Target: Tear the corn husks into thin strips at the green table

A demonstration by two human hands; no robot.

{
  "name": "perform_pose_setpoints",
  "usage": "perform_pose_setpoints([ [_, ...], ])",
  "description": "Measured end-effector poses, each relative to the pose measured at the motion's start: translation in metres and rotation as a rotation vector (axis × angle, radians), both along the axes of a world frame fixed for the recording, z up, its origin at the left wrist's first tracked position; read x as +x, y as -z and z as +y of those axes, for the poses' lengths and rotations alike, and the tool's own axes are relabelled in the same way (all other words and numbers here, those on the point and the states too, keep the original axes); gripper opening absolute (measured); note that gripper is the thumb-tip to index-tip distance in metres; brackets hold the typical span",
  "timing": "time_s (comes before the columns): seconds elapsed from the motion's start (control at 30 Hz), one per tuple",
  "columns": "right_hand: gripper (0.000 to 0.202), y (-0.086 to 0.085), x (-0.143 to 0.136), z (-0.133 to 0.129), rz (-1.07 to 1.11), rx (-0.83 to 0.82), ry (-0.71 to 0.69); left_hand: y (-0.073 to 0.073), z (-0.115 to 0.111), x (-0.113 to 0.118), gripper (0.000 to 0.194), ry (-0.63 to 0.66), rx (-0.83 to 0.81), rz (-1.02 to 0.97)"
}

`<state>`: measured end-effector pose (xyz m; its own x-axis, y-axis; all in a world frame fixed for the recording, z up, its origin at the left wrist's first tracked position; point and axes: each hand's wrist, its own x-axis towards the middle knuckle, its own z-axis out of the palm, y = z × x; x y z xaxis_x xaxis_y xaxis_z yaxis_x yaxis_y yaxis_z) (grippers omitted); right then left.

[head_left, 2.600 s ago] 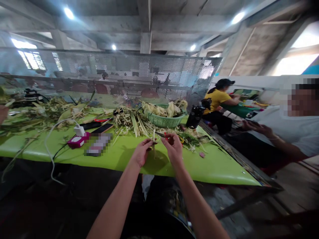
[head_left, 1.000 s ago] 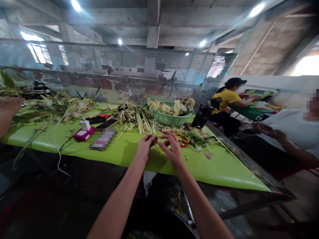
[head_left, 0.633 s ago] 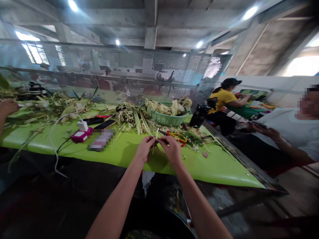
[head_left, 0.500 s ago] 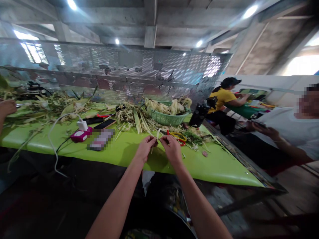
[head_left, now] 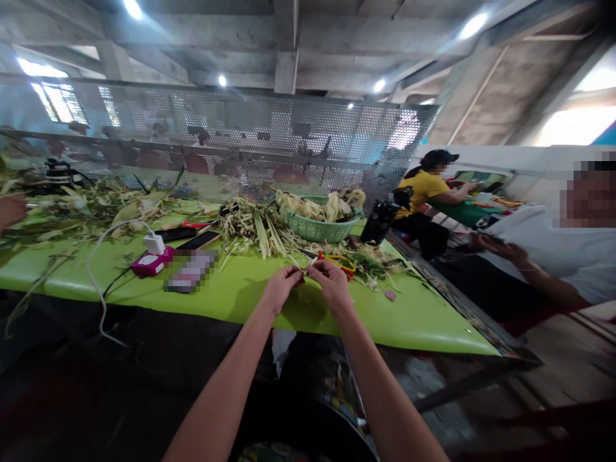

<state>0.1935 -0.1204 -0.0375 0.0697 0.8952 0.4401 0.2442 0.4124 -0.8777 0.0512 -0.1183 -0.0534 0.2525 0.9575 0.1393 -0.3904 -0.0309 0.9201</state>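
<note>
Over the front of the green table (head_left: 216, 307), both hands meet at a small pale strip (head_left: 304, 272) that looks like dried corn husk. My left hand (head_left: 280, 287) pinches it between thumb and fingertips. From the other side, my right hand (head_left: 333, 282) is also closed on it. Most of the strip is hidden by the fingers. Just behind my right hand lie scissors with yellow and red handles (head_left: 342, 262). Husk strips (head_left: 267, 237) and shredded plant bits are heaped beyond my hands, beside a green plastic basket (head_left: 321, 230) of pale husks.
To the left are a magenta power socket (head_left: 150, 264) with a white charger and cable, a phone (head_left: 198, 241) and a blurred-out flat object (head_left: 191, 272). A black device (head_left: 379, 221) stands right. A co-worker's hand (head_left: 12, 212) shows at left; two people (head_left: 426, 186) sit right.
The pale strip end that stood up between my fingers shows less now. My hands stay together, with small finger movements. The view has shifted slightly.
</note>
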Motion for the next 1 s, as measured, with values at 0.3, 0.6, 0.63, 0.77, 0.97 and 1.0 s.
perform_pose_setpoints([
  [0.3,0.021,0.005,0.0,0.005,-0.018,0.1,0.162,0.007,0.006,0.002,0.026,0.067,0.146,0.144],
  [0.6,0.024,0.005,0.004,0.004,0.046,0.093,0.179,0.004,0.001,0.001,0.028,0.046,0.129,0.187],
  [0.63,0.029,0.003,0.005,0.002,0.015,0.135,0.2,0.003,0.001,0.001,0.028,0.029,0.13,0.201],
  [0.77,0.028,-0.005,0.004,-0.005,-0.243,0.311,0.236,0.005,0.002,0.002,0.028,-0.021,0.193,0.271],
  [0.97,0.014,-0.004,0.001,-0.002,-0.328,0.259,0.14,0.008,0.004,0.004,0.027,-0.031,0.253,0.344],
  [1.0,0.014,-0.003,0.001,-0.001,-0.301,0.246,0.124,0.007,0.004,0.004,0.026,-0.02,0.258,0.357],
])
